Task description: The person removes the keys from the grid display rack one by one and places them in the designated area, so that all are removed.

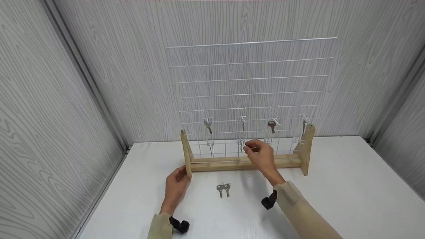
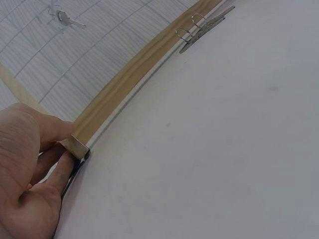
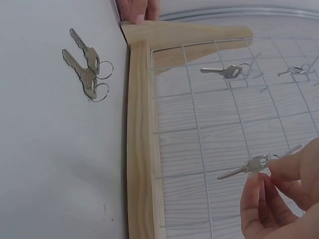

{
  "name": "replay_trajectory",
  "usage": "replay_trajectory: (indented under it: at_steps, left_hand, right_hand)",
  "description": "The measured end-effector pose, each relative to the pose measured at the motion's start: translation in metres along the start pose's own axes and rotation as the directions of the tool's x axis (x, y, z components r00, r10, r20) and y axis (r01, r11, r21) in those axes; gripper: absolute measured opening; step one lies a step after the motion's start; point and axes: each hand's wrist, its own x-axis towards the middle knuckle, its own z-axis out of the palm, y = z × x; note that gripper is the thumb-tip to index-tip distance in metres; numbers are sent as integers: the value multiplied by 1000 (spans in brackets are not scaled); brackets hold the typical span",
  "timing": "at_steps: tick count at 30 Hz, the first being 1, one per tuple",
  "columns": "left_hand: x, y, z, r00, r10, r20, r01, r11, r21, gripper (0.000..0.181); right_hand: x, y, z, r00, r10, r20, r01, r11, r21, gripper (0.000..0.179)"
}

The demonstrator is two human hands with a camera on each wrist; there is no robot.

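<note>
Right hand [image 1: 262, 156], nearly closed, appears to pinch the ringed key [image 3: 257, 163]; left hand [image 1: 176, 186] grips the wooden side support [image 1: 186, 152]. Advised: steady bracing, light fingertip control.

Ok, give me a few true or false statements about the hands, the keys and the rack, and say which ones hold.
1. The bare left hand grips the left end panel of the light wooden stand bearing the white wire grid. True.
2. Keys hang from the grid's topmost wire. False: the hanging metal keys are lower down.
3. Two loose silver keys with rings lie on the flat white tabletop. True.
4. Both hands rest on the tabletop. False: the bare right hand is raised, its fingers at a silver key.
</note>
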Motion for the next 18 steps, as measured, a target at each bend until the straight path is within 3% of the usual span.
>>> replay_trajectory:
  at_steps: [4,8,18]
  left_hand:
    - [0,-1,1,1000,-8,-5,8,1000,18,44]
    - [1,-2,1,1000,-15,-6,15,999,34,44]
    - [3,-3,1,1000,19,-14,-18,999,50,43]
  right_hand:
    - [4,-2,1,998,61,5,-61,995,77,17]
    - [8,-3,3,997,69,18,-71,990,120,19]
    - [14,-6,5,1000,29,11,-30,996,85,15]
